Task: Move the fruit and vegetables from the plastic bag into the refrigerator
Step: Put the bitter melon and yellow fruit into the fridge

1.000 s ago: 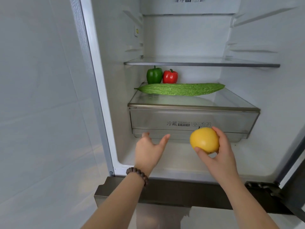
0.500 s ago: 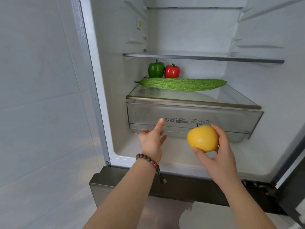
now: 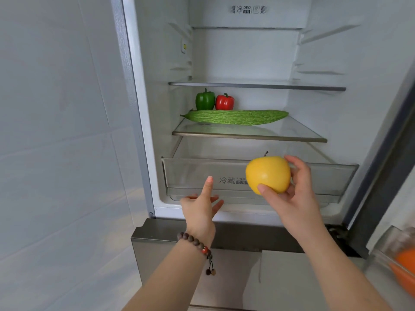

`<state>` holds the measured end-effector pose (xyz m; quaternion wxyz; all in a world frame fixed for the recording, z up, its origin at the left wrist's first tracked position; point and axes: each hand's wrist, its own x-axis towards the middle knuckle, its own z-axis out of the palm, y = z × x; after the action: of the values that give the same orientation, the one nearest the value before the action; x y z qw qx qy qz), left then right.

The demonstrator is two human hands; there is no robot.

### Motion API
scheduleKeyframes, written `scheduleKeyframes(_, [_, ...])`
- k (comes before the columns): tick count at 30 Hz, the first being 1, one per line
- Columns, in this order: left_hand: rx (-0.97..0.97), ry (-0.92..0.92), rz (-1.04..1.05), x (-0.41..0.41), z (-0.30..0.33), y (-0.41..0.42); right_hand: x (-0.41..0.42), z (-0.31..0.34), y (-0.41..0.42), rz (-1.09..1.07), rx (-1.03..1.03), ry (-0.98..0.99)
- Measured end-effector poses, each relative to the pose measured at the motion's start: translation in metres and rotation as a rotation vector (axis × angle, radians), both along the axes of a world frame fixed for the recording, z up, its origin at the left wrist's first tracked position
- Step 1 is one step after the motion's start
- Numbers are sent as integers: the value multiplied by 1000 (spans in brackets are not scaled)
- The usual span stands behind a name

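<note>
Yellow and smooth, an apple-shaped fruit sits in the person's right hand, thumb and curled fingers clasped round it, in front of the clear crisper drawer at the bottom of the open refrigerator. The drawer stands pulled forward from under its shelf, printed lettering on its front partly hidden by the fruit. The left hand, a beaded bracelet on the wrist, holds nothing: its fingers are spread and relaxed, the forefinger raised against the drawer's front, though whether it touches the plastic cannot be told. At the lower right edge, something orange shows blurred in what looks like a door bin. Above the drawer, on the glass shelf, a long bitter gourd lies crosswise near the front. Behind its left end a green bell pepper and a red bell pepper stand upright, just beside each other. Higher still, a second glass shelf spans the white interior. A pale wall fills the left side.
</note>
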<state>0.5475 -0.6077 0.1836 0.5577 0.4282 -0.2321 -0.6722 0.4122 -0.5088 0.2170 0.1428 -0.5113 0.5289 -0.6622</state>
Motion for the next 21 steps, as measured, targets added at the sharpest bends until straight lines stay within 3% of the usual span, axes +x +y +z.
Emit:
scheduleKeyframes(6, [7, -8, -48, 22, 2, 23, 19, 52, -1, 87, 21, 153])
scheduleKeyframes(10, [20, -5, -73, 28, 3, 27, 22, 83, -31, 112, 140, 262])
scheduleKeyframes(17, [34, -16, -138, 34, 3, 23, 8, 95, -108, 298, 508, 548])
scheduleKeyframes(21, [19, -69, -137, 35, 4, 22, -4, 85, -146, 365, 696, 830])
